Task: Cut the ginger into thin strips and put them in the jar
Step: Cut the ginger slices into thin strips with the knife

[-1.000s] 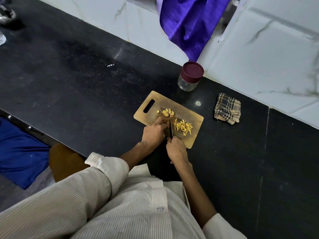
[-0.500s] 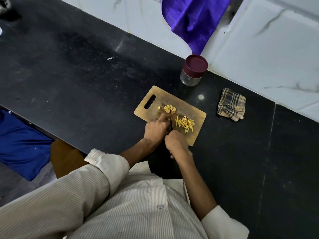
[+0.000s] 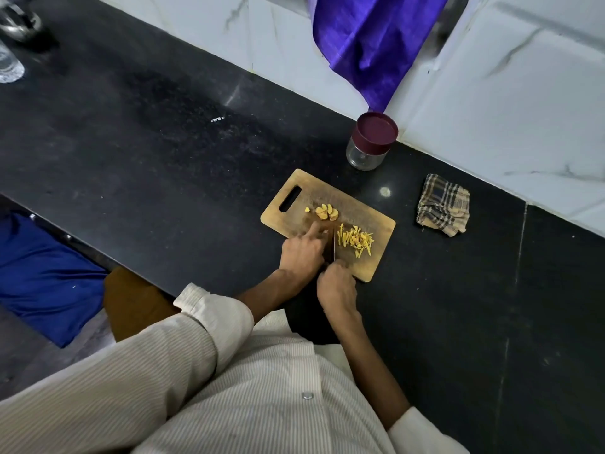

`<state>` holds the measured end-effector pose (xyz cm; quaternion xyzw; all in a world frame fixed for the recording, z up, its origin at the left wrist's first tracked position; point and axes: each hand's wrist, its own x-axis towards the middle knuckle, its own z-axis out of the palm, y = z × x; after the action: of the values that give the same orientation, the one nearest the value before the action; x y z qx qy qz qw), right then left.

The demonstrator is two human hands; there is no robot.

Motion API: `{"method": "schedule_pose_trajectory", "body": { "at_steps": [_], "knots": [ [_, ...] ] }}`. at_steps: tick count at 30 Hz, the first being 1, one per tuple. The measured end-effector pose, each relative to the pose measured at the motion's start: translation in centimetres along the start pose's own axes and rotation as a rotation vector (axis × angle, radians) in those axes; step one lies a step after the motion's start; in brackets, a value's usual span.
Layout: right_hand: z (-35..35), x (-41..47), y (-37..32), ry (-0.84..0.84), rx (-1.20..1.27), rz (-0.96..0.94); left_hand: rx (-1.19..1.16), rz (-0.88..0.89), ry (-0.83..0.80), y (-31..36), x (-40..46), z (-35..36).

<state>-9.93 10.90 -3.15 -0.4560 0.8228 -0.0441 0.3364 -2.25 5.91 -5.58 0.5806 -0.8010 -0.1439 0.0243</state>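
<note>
Nothing here can be read: no words, labels, brands, numbers or signs show on anything in view.

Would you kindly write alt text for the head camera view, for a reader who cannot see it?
A person cuts ginger on a wooden board on a black counter: the right hand holds a knife, the left hand steadies a piece beside it. Cut strips lie right of the blade, slices behind. A lidded jar and checked cloth sit beyond.
</note>
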Motion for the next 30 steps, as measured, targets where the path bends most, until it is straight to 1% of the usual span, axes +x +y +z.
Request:
{"method": "schedule_pose_trajectory", "body": {
  "at_steps": [2, 5, 8, 11, 16, 24, 30],
  "knots": [
    [0.1, -0.1, 0.2, -0.004, 0.053, -0.002, -0.015, -0.009, 0.011, -0.2, 0.0, 0.2],
    [-0.3, 0.0, 0.5, 0.0, 0.122, 0.0, -0.108, 0.005, 0.051, -1.0, -0.1, 0.7],
    [-1.3, -0.3, 0.9, 0.008, 0.129, 0.013, -0.219, 0.031, 0.11, -1.8, -0.2, 1.2],
    [-1.5, -0.5, 1.3, -0.009, 0.125, 0.023, -0.276, 0.036, 0.133, -2.0, -0.3, 1.2],
    [-1.2, -1.0, 0.8, -0.05, 0.07, -0.06, -0.246, 0.052, 0.14, -1.9, -0.6, 1.1],
    [-1.1, -0.9, 0.3, -0.054, 0.075, -0.081, -0.148, 0.061, 0.097, -1.4, -1.1, 1.0],
    [-0.8, -0.5, 0.4, -0.06, 0.081, -0.092, -0.164, 0.068, 0.134, -1.3, -1.2, 1.1]
  ]
}}
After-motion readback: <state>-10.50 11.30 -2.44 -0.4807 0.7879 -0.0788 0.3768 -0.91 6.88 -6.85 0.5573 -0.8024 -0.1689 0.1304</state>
